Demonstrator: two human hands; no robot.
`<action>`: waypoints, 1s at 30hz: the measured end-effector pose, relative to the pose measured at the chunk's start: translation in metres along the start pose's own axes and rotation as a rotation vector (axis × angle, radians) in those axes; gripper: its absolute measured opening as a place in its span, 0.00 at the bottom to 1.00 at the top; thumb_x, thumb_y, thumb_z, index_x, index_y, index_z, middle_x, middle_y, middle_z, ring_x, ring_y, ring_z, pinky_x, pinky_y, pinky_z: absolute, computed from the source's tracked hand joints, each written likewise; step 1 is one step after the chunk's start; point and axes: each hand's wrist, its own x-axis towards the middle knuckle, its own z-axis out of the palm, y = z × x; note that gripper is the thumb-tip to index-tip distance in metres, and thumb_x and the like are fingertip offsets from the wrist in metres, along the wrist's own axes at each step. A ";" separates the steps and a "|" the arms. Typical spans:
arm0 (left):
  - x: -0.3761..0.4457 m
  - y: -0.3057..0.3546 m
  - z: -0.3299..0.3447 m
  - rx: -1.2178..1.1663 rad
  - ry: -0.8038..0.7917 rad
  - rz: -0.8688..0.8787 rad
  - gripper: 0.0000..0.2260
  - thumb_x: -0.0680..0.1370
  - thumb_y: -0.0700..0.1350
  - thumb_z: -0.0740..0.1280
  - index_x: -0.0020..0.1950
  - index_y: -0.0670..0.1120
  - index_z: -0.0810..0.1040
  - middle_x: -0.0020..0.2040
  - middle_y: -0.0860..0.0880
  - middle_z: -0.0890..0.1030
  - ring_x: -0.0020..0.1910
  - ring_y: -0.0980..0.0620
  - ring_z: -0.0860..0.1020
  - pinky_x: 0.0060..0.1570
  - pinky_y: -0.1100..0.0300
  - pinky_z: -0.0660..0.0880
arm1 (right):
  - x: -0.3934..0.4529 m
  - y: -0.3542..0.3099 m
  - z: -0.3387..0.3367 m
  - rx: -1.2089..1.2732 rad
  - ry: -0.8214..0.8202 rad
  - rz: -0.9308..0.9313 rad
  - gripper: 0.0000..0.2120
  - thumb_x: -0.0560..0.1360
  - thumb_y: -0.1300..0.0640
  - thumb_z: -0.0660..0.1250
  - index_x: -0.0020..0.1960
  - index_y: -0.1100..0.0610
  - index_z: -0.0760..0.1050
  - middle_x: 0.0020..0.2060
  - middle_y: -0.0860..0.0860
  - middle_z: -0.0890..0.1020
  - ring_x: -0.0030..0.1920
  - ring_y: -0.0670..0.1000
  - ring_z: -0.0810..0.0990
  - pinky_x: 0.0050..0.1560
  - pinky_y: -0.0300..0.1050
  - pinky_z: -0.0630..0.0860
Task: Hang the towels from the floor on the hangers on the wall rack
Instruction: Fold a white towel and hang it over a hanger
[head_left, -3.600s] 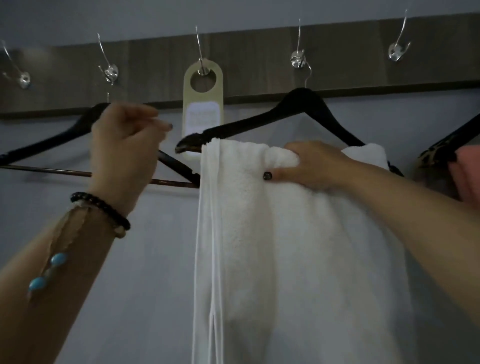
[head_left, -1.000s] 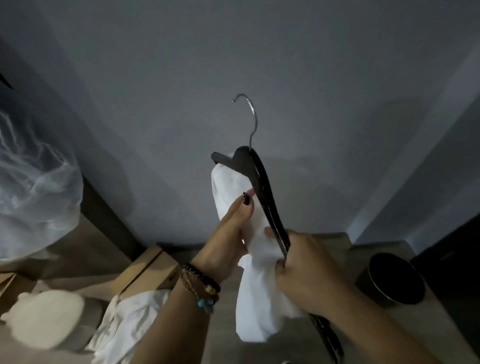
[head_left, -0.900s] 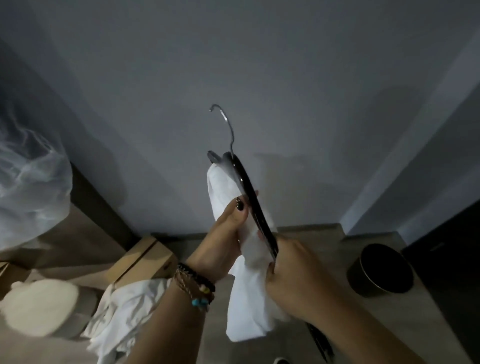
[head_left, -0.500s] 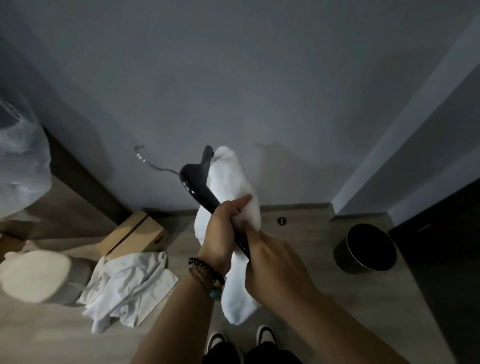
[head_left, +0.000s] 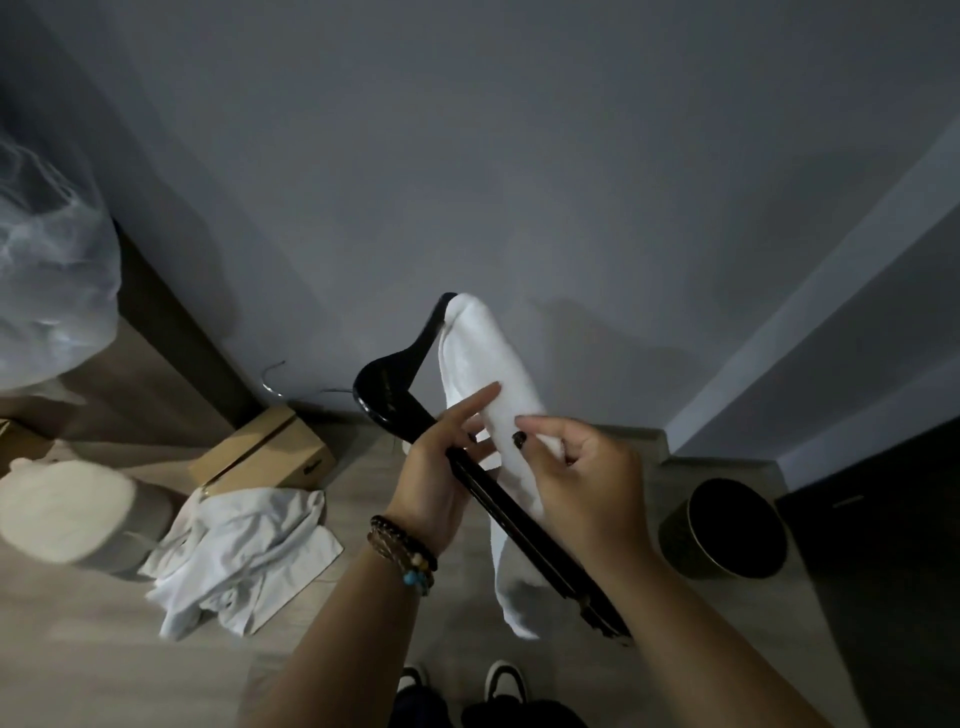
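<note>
A black hanger (head_left: 395, 389) is tilted in front of me, its metal hook pointing left toward the wall. A white towel (head_left: 488, 358) hangs folded over its bar, with the end dangling near my shoes. My left hand (head_left: 436, 478) grips the hanger's arm, and its forefinger lies straight on the towel. My right hand (head_left: 587, 483) pinches the towel between thumb and forefinger just right of the hanger. More white towels (head_left: 244, 556) lie crumpled on the wooden floor at the left. The wall rack is out of view.
A cardboard box (head_left: 265, 457) sits against the wall behind the floor towels. A round cream stool (head_left: 67, 509) stands at the far left under a clear plastic bag (head_left: 47, 260). A dark round bin (head_left: 727, 530) stands at the right. My shoes (head_left: 457, 686) are at the bottom edge.
The hanger with its towel came off the rack and was lowered and turned, hook now pointing left. My right hand moved from the hanger to pinch the towel; my left forefinger straightened.
</note>
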 end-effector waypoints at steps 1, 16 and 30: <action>0.002 -0.002 -0.002 -0.019 0.042 0.020 0.18 0.73 0.41 0.61 0.59 0.47 0.82 0.56 0.42 0.82 0.52 0.46 0.83 0.41 0.59 0.79 | 0.004 0.000 0.000 0.056 0.022 0.004 0.11 0.73 0.61 0.70 0.43 0.45 0.83 0.33 0.40 0.84 0.30 0.38 0.79 0.30 0.28 0.70; 0.035 0.006 -0.003 0.350 0.230 0.070 0.07 0.81 0.39 0.58 0.45 0.41 0.73 0.22 0.54 0.63 0.19 0.55 0.60 0.20 0.65 0.61 | 0.041 -0.012 0.003 0.545 0.133 0.138 0.13 0.71 0.64 0.74 0.37 0.45 0.85 0.41 0.63 0.81 0.37 0.45 0.76 0.42 0.31 0.76; 0.090 0.048 -0.014 0.542 0.231 0.102 0.05 0.81 0.40 0.60 0.48 0.41 0.73 0.22 0.54 0.64 0.19 0.56 0.61 0.20 0.65 0.61 | 0.017 0.022 -0.065 0.673 0.117 0.249 0.19 0.64 0.55 0.76 0.54 0.44 0.82 0.45 0.45 0.86 0.48 0.49 0.85 0.46 0.45 0.81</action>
